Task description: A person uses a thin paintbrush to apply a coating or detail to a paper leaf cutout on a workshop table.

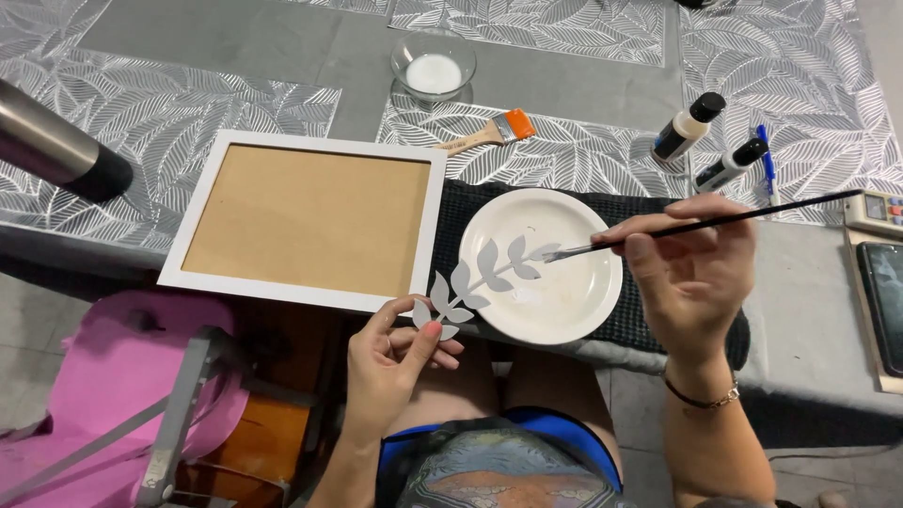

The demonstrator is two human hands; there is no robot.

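Two hands at work, each pinching one item. Left hand (390,362): fingers closed on the stem end of a grey leaf-sprig cutout (480,277), whose long axis runs up and to the right from the fingers, its tip reaching over a white plate (564,315). Right hand (691,273): fingers pressed together around a thin black paintbrush (715,224), shaft slanting from upper right down to the left, bristle end meeting the cutout's tip above the plate; this hand is nearer that tip. Beside the plate, left: white picture frame with brown backing (306,218). Beyond: flat orange-ferruled brush (489,134), glass bowl of white liquid (434,66), two small black-capped bottles (689,125). Worktop (357,52): grey, laid with silver leaf-patterned mats; plate rests on a dark mat. Tiled floor below.
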